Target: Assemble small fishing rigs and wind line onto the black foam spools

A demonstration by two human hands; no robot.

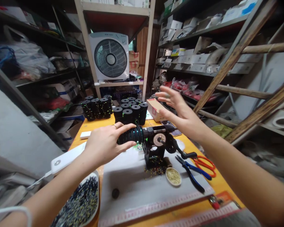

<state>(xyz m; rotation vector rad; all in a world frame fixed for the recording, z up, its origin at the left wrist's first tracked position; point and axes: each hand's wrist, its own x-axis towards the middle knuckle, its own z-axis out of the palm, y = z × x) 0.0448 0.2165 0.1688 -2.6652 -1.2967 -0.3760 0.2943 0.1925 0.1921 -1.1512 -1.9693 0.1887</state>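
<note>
My left hand [106, 142] is wrapped round a black spool [131, 135] that sits sideways on a small black winding machine [156, 146] at the middle of the orange table [180, 209]. My right hand [180, 108] hovers above and behind the machine, fingers spread and holding nothing. The machine has a round dial and a crank handle [188, 154] on its right side. It stands on a grey mat [137, 189] with small beads scattered at its base.
Several black spools [130, 112] stand in rows at the table's far side, next to a cardboard box [156, 108]. Blue pliers [191, 171], orange scissors [205, 165] and a small dish [173, 176] lie at the right. A bowl of dark pieces [80, 201] sits front left. Shelves, a fan [110, 56] and a ladder [239, 72] surround the table.
</note>
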